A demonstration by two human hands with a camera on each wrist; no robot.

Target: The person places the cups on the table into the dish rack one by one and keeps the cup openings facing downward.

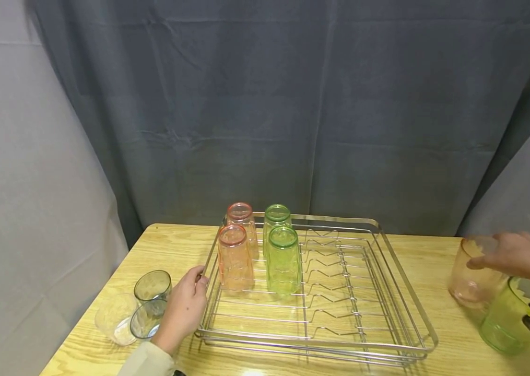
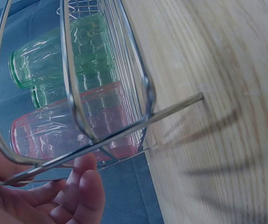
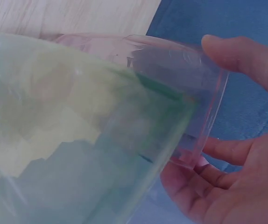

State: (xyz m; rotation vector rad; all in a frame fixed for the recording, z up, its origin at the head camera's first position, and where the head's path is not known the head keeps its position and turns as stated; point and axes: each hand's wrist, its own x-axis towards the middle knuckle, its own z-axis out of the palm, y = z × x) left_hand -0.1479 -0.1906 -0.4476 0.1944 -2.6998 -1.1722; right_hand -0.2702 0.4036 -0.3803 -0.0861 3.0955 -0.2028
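My left hand (image 1: 185, 308) holds the left rail of a wire dish rack (image 1: 330, 342), its fingers curled by the wire in the left wrist view. Inside the rack's left half, two orange-pink glasses (image 1: 235, 261) and two green glasses (image 1: 283, 266) stand upside down. On the right, my right hand (image 1: 520, 256) grips the rim of another orange-pink glass (image 1: 467, 282), thumb on one side and fingers on the other. A green glass (image 1: 504, 324) stands just in front of it, under the right wrist, and partly covers the fingers in the right wrist view.
To the left of the rack, a clear glass (image 1: 116, 318), a dark-tinted glass (image 1: 153, 284) and a bluish glass (image 1: 144, 319) stand close together on the wooden table (image 1: 171, 245). Bent wire dividers (image 1: 328, 284) run down the rack's right half. A dark curtain (image 1: 265, 104) hangs behind.
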